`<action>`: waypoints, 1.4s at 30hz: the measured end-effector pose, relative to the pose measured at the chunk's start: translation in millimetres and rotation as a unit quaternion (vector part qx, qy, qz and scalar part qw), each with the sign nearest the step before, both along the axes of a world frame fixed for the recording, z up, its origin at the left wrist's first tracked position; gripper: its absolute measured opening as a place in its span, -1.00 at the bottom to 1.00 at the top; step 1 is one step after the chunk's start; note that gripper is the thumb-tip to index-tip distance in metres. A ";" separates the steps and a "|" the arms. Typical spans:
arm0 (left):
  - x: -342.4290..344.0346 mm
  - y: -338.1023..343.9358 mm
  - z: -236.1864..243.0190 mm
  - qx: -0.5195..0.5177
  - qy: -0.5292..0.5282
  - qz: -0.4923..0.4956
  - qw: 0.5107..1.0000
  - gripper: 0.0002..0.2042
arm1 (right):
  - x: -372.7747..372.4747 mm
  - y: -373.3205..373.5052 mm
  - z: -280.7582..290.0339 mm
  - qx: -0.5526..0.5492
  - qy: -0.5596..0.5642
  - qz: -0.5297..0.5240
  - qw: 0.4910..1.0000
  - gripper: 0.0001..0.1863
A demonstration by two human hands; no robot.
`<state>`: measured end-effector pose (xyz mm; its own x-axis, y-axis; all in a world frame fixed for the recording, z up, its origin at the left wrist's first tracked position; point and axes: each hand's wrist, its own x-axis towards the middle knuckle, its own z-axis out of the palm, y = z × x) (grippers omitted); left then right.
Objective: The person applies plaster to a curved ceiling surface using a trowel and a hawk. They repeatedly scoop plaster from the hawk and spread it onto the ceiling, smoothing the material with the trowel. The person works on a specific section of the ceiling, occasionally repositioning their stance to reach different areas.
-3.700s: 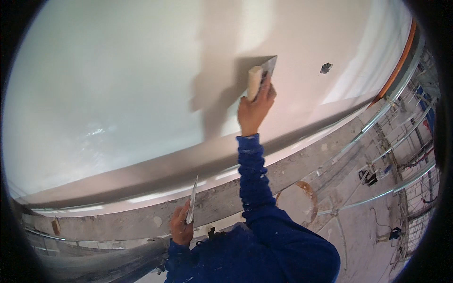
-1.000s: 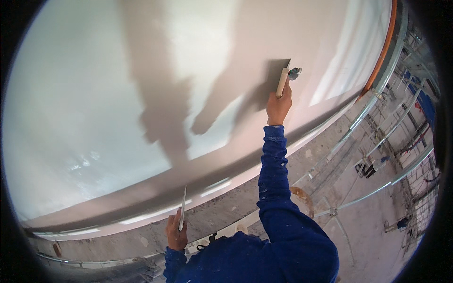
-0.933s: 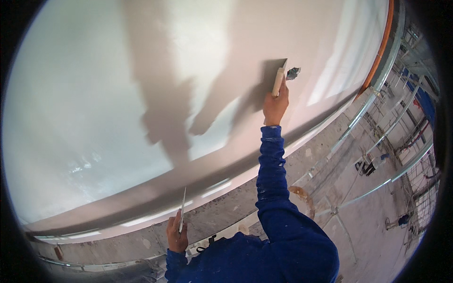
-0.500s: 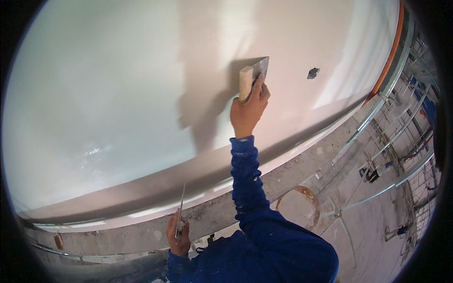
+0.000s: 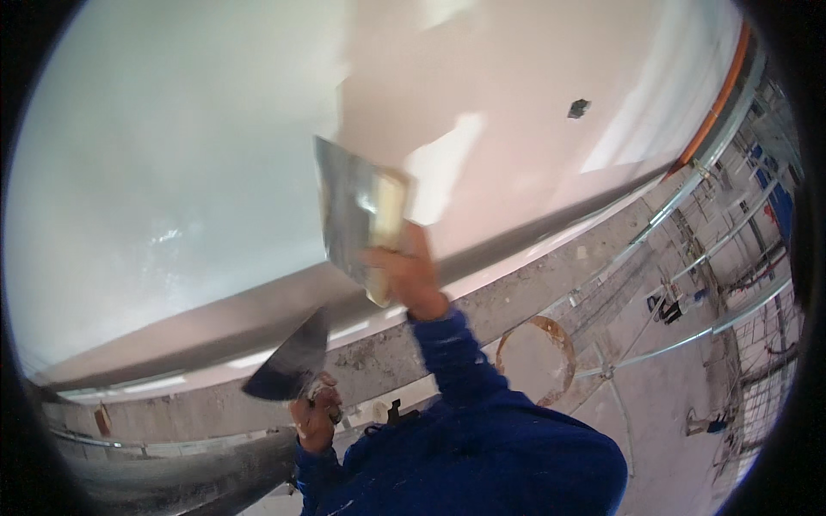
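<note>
Clearly, right hand (image 5: 408,273) gripping rectangular trowel (image 5: 351,211) (shiny metal), left hand (image 5: 315,420) clutching triangular scraper (image 5: 292,361)

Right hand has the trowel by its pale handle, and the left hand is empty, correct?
Not quite: the left hand isn't empty. The head view shows it holding a flared scraper. The right hand does have the trowel by its pale handle.

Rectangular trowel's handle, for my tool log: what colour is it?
The trowel handle is pale cream, best seen in the head view.
</note>
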<state>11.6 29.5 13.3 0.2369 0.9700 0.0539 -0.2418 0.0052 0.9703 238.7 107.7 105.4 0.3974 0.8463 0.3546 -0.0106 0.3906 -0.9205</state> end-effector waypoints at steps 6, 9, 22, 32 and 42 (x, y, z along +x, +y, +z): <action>17.7 10.7 13.8 -0.091 -0.009 -0.265 0.960 -0.65 | 68.4 -81.6 -50.1 0.078 0.027 -0.012 0.997 -0.59; 28.4 15.8 18.3 -0.103 -0.022 -0.325 0.940 -0.65 | 61.5 -104.7 -45.7 0.090 0.321 0.098 0.938 -0.55; 78.9 19.0 31.6 -0.161 -0.161 -0.235 0.945 -0.57 | 149.6 -145.7 -61.9 -0.182 0.045 -0.002 0.982 -0.67; 116.7 19.4 17.3 -0.183 -0.156 -0.248 0.938 -0.61 | 255.7 -125.1 -108.2 -0.104 0.086 -0.278 0.951 -0.62; 144.3 52.4 20.0 -0.203 -0.127 -0.326 0.915 -0.61 | 451.7 -43.7 18.4 -0.006 -0.185 -0.558 0.809 -0.38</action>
<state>156.0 81.9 33.3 0.8022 0.5789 -0.1461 -0.2754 0.5759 0.7697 690.4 64.0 123.8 0.7841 0.0386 0.6194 0.6206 -0.0414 -0.7830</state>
